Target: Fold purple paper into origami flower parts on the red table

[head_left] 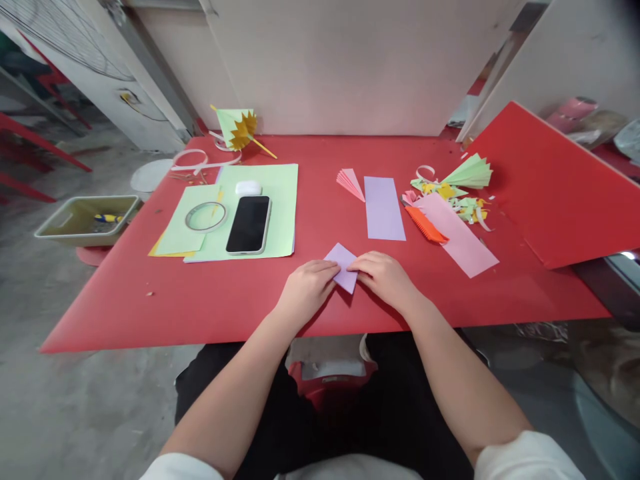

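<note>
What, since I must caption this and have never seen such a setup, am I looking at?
There is no machine here: a camera worn on a person's head looks forward and down at their own bare hands. The left hand and right hand hold a small folded purple paper between them. On the red table, to the left, lie green paper sheets with a smartphone on top. To the right are a pleated pink paper, a purple paper rectangle and an orange cutter partly over a pink paper strip.
</note>
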`<state>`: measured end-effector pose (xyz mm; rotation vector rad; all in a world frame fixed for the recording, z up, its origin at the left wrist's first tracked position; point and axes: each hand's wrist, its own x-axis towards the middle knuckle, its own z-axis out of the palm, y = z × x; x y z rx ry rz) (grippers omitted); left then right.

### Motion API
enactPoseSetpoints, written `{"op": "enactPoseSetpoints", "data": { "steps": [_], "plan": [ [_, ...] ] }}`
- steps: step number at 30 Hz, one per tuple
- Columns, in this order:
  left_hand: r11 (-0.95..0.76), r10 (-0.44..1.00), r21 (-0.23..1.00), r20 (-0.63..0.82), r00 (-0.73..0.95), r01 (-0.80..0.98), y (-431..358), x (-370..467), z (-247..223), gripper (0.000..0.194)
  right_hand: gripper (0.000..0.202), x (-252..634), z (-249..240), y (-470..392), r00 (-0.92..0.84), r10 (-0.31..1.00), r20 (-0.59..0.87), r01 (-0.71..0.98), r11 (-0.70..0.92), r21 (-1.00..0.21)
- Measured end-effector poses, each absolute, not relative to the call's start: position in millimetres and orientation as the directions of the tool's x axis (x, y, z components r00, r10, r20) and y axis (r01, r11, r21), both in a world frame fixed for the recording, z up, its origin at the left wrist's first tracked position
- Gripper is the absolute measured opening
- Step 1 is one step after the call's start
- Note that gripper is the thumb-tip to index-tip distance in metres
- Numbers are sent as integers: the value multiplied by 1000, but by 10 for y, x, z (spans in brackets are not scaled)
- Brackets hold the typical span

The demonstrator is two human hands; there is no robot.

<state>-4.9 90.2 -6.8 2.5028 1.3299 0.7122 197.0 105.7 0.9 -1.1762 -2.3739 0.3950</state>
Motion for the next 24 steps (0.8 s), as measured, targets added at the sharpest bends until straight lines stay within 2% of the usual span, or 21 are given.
{"op": "enactPoseSetpoints", "data": {
  "steps": [7,12,19,21,24],
  "plan": [
    [-473,876,365,292,384,802,947,-83,-38,25,26,1982,30,1047,-453,863,224,728,503,-465],
    [-395,915,428,261,307,813,966,-97,-34,23,27,2030,50,1047,-470,869,154,673,465,-575],
    [-400,914,476,264,307,783,998,-116,-17,19,23,2049,68,1042,-415,897,148,619,398,-677],
    [-393,918,531,267,292,751,986,-102,24,19,20,2042,76,1046,-321,933,161,607,333,-722],
    [-290,957,734,232,175,614,951,-69,97,23,14,2033,88,1050,-104,988,118,481,154,-863]
  ]
}}
